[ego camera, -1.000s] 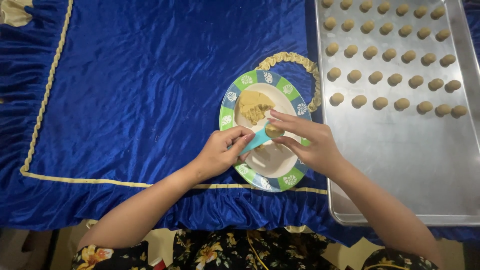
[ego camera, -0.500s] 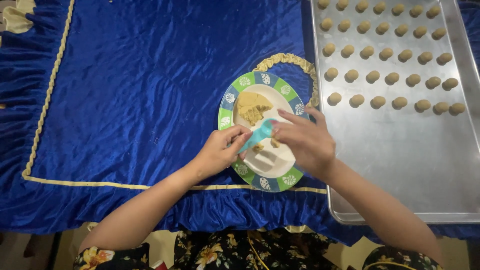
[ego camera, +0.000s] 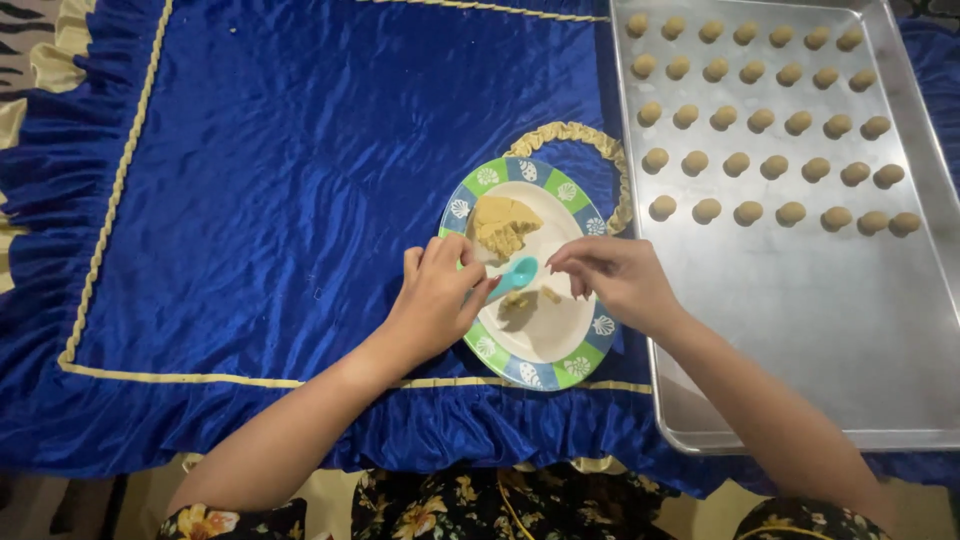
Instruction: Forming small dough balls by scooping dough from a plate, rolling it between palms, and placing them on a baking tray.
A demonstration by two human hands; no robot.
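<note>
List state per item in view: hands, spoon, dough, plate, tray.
left hand: gripping the teal spoon's handle, over the plate.
right hand: fingertips pinched together above the plate, nothing visibly held.
teal spoon: bowl over the plate, looks empty.
dough lump: partly dug away, on the plate.
plate: on the blue cloth, a few crumbs on it.
baking tray: upper half filled with rows of dough balls, lower half bare.

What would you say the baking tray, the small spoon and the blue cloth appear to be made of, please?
The baking tray looks like bare metal, probably aluminium: dull silver with soft glare. The small spoon, held in the left hand, seems to be plastic: solid turquoise, smooth and matte. The blue cloth looks like velvet or satin: rippled sheen, gold braid trim.
</note>
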